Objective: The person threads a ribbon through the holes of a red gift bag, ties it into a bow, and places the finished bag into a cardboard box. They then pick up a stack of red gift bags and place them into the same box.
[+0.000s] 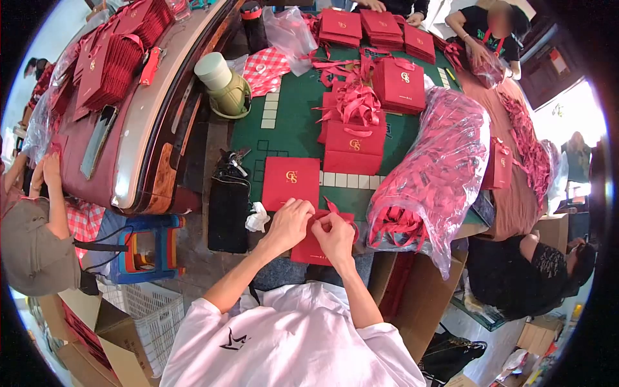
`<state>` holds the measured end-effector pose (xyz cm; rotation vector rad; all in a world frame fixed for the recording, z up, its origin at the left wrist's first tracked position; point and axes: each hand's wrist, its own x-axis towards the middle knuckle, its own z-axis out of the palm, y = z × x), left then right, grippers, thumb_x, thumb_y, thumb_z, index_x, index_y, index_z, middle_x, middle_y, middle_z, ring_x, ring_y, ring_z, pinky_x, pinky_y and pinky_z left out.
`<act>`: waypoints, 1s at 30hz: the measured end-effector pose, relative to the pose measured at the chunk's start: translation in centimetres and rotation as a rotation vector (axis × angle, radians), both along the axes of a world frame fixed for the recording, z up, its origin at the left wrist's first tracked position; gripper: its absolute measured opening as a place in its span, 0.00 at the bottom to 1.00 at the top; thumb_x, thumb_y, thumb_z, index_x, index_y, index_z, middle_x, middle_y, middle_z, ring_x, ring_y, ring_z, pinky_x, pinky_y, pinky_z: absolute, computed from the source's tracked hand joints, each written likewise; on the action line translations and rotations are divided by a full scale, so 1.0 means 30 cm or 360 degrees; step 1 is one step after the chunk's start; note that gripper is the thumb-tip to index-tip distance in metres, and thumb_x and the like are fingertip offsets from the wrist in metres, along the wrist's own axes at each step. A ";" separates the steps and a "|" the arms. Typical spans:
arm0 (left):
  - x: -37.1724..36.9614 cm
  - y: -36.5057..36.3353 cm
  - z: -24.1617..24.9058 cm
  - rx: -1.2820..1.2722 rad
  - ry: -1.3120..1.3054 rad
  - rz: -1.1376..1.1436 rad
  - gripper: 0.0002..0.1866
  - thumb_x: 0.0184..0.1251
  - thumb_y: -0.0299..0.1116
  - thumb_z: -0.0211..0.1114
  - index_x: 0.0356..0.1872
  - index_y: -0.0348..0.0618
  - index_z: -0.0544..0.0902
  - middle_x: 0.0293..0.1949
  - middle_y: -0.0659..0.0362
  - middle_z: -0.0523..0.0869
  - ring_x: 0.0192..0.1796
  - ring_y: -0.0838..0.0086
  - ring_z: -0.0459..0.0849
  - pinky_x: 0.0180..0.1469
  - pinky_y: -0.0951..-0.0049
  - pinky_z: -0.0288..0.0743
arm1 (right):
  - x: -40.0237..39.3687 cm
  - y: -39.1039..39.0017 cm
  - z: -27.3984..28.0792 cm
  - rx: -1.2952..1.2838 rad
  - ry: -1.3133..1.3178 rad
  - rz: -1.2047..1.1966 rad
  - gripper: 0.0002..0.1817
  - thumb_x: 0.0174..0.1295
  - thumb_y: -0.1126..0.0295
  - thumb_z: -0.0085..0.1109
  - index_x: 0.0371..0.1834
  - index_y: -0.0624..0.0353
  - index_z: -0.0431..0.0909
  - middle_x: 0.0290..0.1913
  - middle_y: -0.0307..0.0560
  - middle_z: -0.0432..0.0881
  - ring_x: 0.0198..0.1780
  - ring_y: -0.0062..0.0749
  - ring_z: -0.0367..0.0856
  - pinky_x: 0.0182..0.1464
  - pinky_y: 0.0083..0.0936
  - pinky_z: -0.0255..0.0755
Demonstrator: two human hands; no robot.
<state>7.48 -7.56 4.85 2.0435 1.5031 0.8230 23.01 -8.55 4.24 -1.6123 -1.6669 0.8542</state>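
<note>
A red paper bag lies at the table's near edge under both my hands. My left hand has its fingers closed at the bag's upper left edge; the fingertips are partly hidden. My right hand pinches a red ribbon at the bag's top, with a loop standing up behind the fingers. Just beyond my left hand, a flat red bag with a gold logo lies on the green table. Farther on is a stack of red bags with a tangle of ribbons on top.
To the right, a large clear plastic bag is full of red ribbons. On the left are a black pouch, a crumpled tissue and a green flask. More bag stacks stand farther back. Other people work around the tables.
</note>
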 end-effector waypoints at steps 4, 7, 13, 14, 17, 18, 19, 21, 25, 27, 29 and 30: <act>0.007 -0.012 0.014 -0.0036 -0.0023 0.0006 0.03 0.63 0.24 0.60 0.36 0.39 0.76 0.34 0.51 0.82 0.41 0.52 0.80 0.44 0.56 0.74 | 0.001 -0.007 0.004 -0.0058 0.0032 -0.0022 0.08 0.54 0.68 0.67 0.28 0.62 0.82 0.26 0.51 0.84 0.29 0.45 0.85 0.35 0.37 0.77; 0.016 -0.024 0.004 -0.0060 -0.0040 0.0054 0.04 0.62 0.23 0.60 0.36 0.39 0.76 0.34 0.51 0.82 0.41 0.52 0.81 0.44 0.55 0.74 | -0.006 -0.014 0.001 -0.0087 0.0075 -0.0046 0.08 0.54 0.68 0.66 0.28 0.61 0.82 0.26 0.51 0.84 0.28 0.45 0.84 0.34 0.38 0.76; 0.020 -0.035 -0.002 -0.0112 -0.0100 0.0108 0.05 0.60 0.22 0.60 0.36 0.38 0.75 0.34 0.50 0.82 0.41 0.50 0.80 0.43 0.54 0.74 | -0.041 -0.045 -0.015 0.0149 -0.0138 -0.0060 0.08 0.54 0.69 0.66 0.29 0.61 0.79 0.26 0.50 0.83 0.26 0.45 0.83 0.31 0.40 0.74; 0.021 -0.035 -0.001 -0.0109 -0.0117 0.0114 0.05 0.59 0.21 0.61 0.36 0.38 0.75 0.33 0.49 0.82 0.41 0.50 0.80 0.43 0.54 0.74 | -0.047 -0.046 -0.016 0.0160 -0.0227 -0.0076 0.08 0.54 0.69 0.67 0.29 0.62 0.80 0.26 0.50 0.84 0.27 0.42 0.84 0.31 0.36 0.75; 0.033 -0.036 0.005 -0.0095 -0.0143 0.0098 0.05 0.60 0.21 0.60 0.37 0.37 0.75 0.34 0.49 0.82 0.41 0.50 0.81 0.43 0.54 0.74 | -0.047 -0.042 -0.007 0.0100 -0.0166 -0.0084 0.08 0.55 0.69 0.68 0.30 0.62 0.80 0.26 0.50 0.84 0.28 0.42 0.84 0.33 0.35 0.76; 0.029 -0.035 0.000 -0.0092 -0.0142 0.0098 0.05 0.60 0.21 0.60 0.37 0.37 0.75 0.34 0.49 0.82 0.41 0.50 0.81 0.43 0.54 0.74 | -0.043 -0.038 -0.002 0.0031 -0.0019 -0.0079 0.09 0.56 0.68 0.67 0.31 0.61 0.79 0.27 0.51 0.83 0.29 0.44 0.84 0.33 0.37 0.76; 0.022 -0.033 -0.012 -0.0111 -0.0170 0.0100 0.05 0.60 0.21 0.60 0.37 0.37 0.75 0.34 0.49 0.82 0.42 0.50 0.81 0.44 0.54 0.75 | -0.035 -0.037 -0.004 0.0033 -0.0020 -0.0080 0.09 0.56 0.68 0.67 0.31 0.61 0.79 0.27 0.51 0.83 0.29 0.44 0.84 0.33 0.37 0.76; 0.016 -0.029 -0.022 -0.0130 -0.0200 0.0100 0.05 0.60 0.21 0.59 0.37 0.37 0.76 0.34 0.49 0.82 0.42 0.50 0.81 0.44 0.54 0.75 | -0.020 -0.037 -0.008 0.0017 0.0107 -0.0017 0.08 0.58 0.68 0.67 0.34 0.61 0.80 0.28 0.50 0.83 0.30 0.44 0.85 0.35 0.36 0.76; 0.008 -0.023 -0.028 -0.0179 -0.0224 0.0113 0.04 0.61 0.22 0.59 0.37 0.37 0.76 0.34 0.49 0.83 0.42 0.51 0.82 0.45 0.55 0.75 | -0.005 -0.047 0.002 0.0060 0.0178 -0.0015 0.07 0.59 0.70 0.67 0.37 0.60 0.81 0.30 0.50 0.84 0.32 0.44 0.85 0.36 0.36 0.77; 0.009 -0.023 -0.021 -0.0179 -0.0242 0.0111 0.04 0.61 0.22 0.59 0.37 0.37 0.76 0.34 0.49 0.83 0.42 0.51 0.82 0.44 0.55 0.75 | 0.004 -0.049 0.005 0.0202 0.0054 0.0083 0.06 0.59 0.71 0.67 0.37 0.60 0.81 0.35 0.51 0.84 0.35 0.47 0.85 0.36 0.37 0.77; 0.016 -0.026 -0.007 -0.0141 -0.0254 0.0096 0.04 0.60 0.22 0.60 0.37 0.37 0.77 0.34 0.50 0.82 0.40 0.52 0.82 0.44 0.56 0.75 | -0.001 -0.045 0.008 0.0187 -0.0015 0.0096 0.06 0.59 0.72 0.66 0.37 0.60 0.81 0.37 0.52 0.84 0.35 0.48 0.85 0.36 0.37 0.77; 0.018 -0.029 0.002 -0.0141 -0.0256 0.0093 0.04 0.60 0.22 0.60 0.37 0.37 0.77 0.34 0.50 0.82 0.40 0.52 0.82 0.44 0.56 0.75 | -0.002 -0.044 0.009 0.0170 -0.0082 0.0109 0.06 0.59 0.72 0.66 0.37 0.59 0.81 0.38 0.52 0.84 0.36 0.49 0.85 0.36 0.37 0.77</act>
